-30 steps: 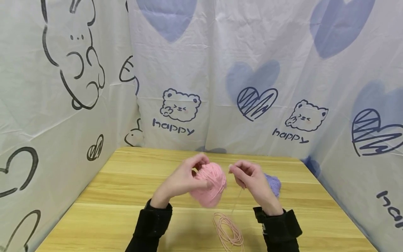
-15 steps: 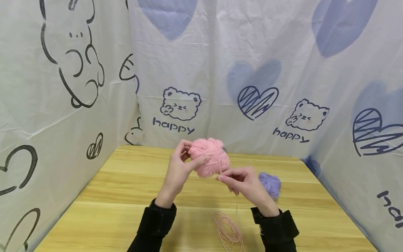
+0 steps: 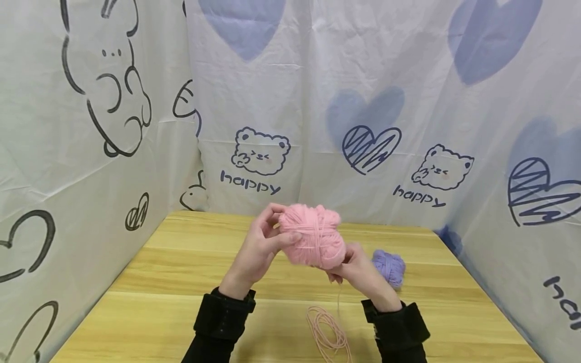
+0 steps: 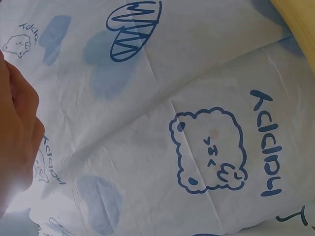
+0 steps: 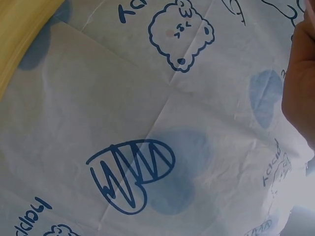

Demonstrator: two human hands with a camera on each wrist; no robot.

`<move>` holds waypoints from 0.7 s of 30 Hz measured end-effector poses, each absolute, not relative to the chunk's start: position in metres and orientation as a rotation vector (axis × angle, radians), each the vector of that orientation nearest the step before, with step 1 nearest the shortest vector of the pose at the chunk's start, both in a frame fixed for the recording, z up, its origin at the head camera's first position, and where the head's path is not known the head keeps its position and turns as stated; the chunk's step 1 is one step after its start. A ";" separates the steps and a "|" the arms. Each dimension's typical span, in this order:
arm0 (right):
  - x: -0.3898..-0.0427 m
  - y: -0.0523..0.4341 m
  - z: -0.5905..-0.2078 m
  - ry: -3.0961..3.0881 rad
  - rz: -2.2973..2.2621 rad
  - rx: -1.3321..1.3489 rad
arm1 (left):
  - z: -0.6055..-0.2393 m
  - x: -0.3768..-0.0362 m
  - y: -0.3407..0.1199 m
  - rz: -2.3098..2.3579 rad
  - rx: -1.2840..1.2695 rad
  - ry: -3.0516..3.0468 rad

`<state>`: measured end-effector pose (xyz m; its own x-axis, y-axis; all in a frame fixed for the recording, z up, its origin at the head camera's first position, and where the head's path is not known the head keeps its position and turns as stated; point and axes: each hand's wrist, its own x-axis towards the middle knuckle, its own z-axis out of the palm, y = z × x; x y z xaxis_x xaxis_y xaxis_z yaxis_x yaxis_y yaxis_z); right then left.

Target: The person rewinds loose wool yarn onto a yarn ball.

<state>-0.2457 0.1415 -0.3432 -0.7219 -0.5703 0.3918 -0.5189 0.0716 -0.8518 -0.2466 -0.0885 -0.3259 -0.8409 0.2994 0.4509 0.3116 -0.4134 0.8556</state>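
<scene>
Hands meet above the middle of the tabletop [image 3: 181, 262], both busy with a pink yarn ball [image 3: 313, 242] lifted clear of the wood. The left hand [image 3: 260, 247] grips the ball from its left side, fingers curled over the top and thumb pressed against the near face, which keeps the soft ball from turning or sagging. The right hand [image 3: 356, 269] sits just under and to the right of the ball, partly hidden behind it; its fingers look curled and seem to pinch a thin pink strand [image 3: 339, 295], though the exact grip cannot be made out. That strand drops from the right hand to a loose pink yarn coil [image 3: 328, 330] lying on the near part of the tabletop between the two black sleeves [image 3: 399, 327], so the slack has room to feed upward without snagging. A smaller purple yarn ball [image 3: 389, 267] rests on the wood just right of the right hand, apart from the pink ball. A white printed cloth [image 3: 363, 101] with bears, hearts and the word "happy" walls the tabletop on the left, far and right sides; the wrist views show little beyond it.
</scene>
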 end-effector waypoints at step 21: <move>-0.243 0.155 -0.334 2.326 -1.671 -1.076 | -0.326 -0.240 -0.090 -2.261 -1.397 -1.966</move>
